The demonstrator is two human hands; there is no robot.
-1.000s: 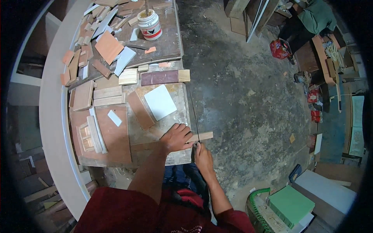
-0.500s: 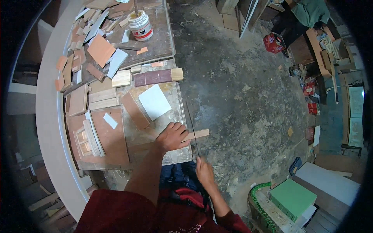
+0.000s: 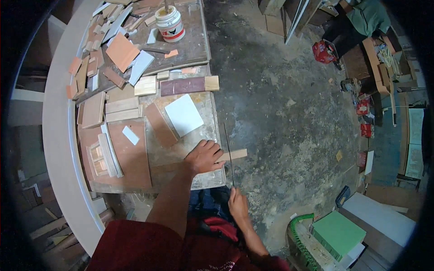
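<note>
Head view: strip (image 3: 238, 154) is set nr the close end of the bench (image 3: 208, 181), its free end stuck out past the R edge, above the floor (image 3: 280, 113). It's held down by the L hand (image 3: 203, 156), whose grip is clamped over it nr the edge. Saw (image 3: 228, 142) (by its look) is grasped by the R hand (image 3: 238, 203), grip closed at its near end; handle, if any, is hidden. Its thin dark blade is laid across the strip, just beyond the bench edge.

Progress: cut is judged under way but unfinished, as the strip's end isn't parted & sits in line w/ the rest. Kerf depth can't be told; too small at this res. Left to do, as judged: remainder of the cut, thru to the end being freed. White tile (image 3: 184, 115), brown board (image 3: 160, 125) & small frame (image 3: 96, 159) aren't touched by either hand. Offcuts (image 3: 123, 52) are heaped toward the far end, nr the tub (image 3: 170, 27).
</note>
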